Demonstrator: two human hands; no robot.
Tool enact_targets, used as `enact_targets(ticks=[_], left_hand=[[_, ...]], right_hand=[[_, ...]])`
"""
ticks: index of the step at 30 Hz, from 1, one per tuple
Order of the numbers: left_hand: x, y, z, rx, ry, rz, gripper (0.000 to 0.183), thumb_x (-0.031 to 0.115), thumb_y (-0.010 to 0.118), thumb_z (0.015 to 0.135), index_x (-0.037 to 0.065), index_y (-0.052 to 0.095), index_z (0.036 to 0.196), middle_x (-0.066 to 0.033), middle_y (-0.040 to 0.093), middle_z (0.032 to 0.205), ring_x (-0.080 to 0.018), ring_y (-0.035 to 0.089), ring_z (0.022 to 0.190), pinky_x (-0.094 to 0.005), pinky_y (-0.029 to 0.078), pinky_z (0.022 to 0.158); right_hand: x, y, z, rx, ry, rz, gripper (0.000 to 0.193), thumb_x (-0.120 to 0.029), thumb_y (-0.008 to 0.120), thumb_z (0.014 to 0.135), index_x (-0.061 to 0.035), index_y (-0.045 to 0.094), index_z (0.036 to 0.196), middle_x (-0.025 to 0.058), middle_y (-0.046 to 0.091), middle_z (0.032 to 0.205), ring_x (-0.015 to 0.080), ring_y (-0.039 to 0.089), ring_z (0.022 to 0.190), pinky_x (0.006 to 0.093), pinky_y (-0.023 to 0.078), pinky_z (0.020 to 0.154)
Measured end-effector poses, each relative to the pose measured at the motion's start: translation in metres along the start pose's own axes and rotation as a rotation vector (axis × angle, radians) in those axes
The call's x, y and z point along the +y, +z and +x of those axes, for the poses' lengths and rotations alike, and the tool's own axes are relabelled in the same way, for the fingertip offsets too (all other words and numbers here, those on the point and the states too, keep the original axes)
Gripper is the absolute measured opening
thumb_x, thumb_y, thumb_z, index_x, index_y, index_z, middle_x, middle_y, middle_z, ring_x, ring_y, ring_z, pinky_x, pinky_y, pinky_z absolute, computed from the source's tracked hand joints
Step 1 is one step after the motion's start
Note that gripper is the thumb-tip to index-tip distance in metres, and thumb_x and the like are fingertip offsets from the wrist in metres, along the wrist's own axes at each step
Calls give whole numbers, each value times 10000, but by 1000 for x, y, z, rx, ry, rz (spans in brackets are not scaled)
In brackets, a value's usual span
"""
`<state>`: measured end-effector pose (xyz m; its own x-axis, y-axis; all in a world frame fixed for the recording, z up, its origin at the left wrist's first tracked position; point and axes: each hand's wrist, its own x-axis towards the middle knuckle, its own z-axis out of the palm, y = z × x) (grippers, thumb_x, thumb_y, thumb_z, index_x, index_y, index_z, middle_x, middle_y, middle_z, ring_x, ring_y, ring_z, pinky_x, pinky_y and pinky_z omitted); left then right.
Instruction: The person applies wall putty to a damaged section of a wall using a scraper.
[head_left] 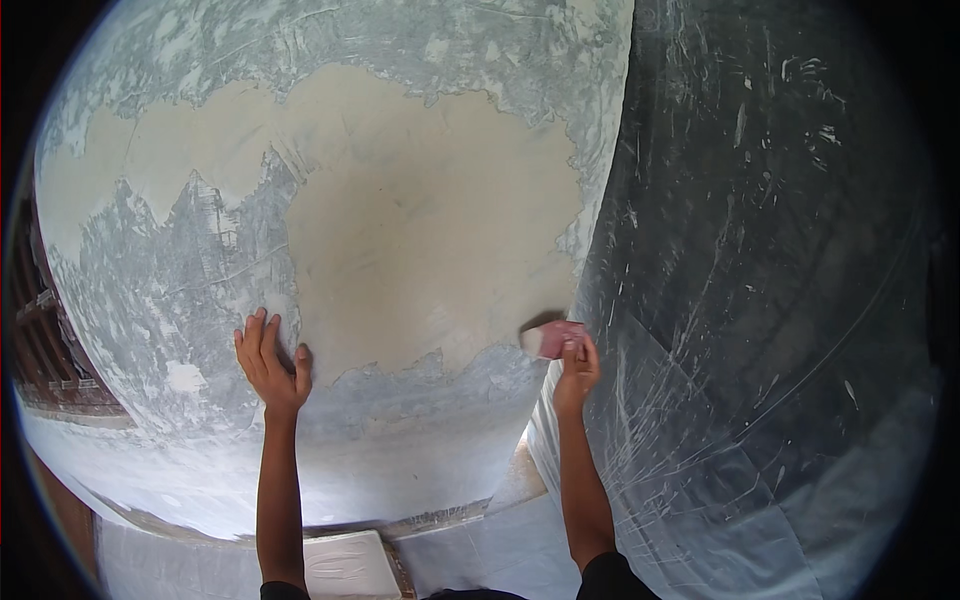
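Note:
Before me is a grey-white wall (215,275) with a large beige patch of filler (430,220) spread across its middle; the patch has ragged edges. My left hand (272,368) rests on the grey surface left of the patch's lower part, fingers spread and holding nothing. At the patch's lower right corner, close to the wall's right edge, my right hand (577,372) grips a pinkish-red, dusty piece of sandpaper (550,339). The sandpaper's left end is whitish and lies against or very near the wall; contact is hard to tell.
Dark, translucent plastic sheeting (760,260) with white smears hangs along the right side. Slatted brown woodwork (48,335) stands at the far left. Below, between my forearms, lies a pale rectangular slab (350,565). More sheeting (490,555) covers the ground near it.

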<state>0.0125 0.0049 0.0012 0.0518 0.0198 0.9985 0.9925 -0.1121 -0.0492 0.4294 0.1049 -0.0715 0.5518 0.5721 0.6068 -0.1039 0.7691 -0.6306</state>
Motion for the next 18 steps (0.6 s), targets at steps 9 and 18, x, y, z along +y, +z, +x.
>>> enact_targets(ticks=[9, 18], left_hand=[[-1, 1, -2, -11, 2, -15, 453, 269, 507, 891, -4, 496, 1252, -183, 475, 1338, -345, 398, 1285, -510, 227, 1091], [-2, 0, -1, -7, -11, -27, 442, 265, 531, 867, 6, 529, 1225, -172, 501, 1317, -332, 413, 1275, -495, 240, 1086]], right_hand=[[1, -1, -2, -53, -36, -19, 362, -104, 598, 921, 54, 509, 1233, 124, 600, 1163, 165, 575, 1046, 304, 440, 934], [0, 5, -5, -44, -24, 32, 362, -88, 613, 904, 68, 521, 1217, 130, 593, 1166, 158, 568, 1058, 282, 430, 945]])
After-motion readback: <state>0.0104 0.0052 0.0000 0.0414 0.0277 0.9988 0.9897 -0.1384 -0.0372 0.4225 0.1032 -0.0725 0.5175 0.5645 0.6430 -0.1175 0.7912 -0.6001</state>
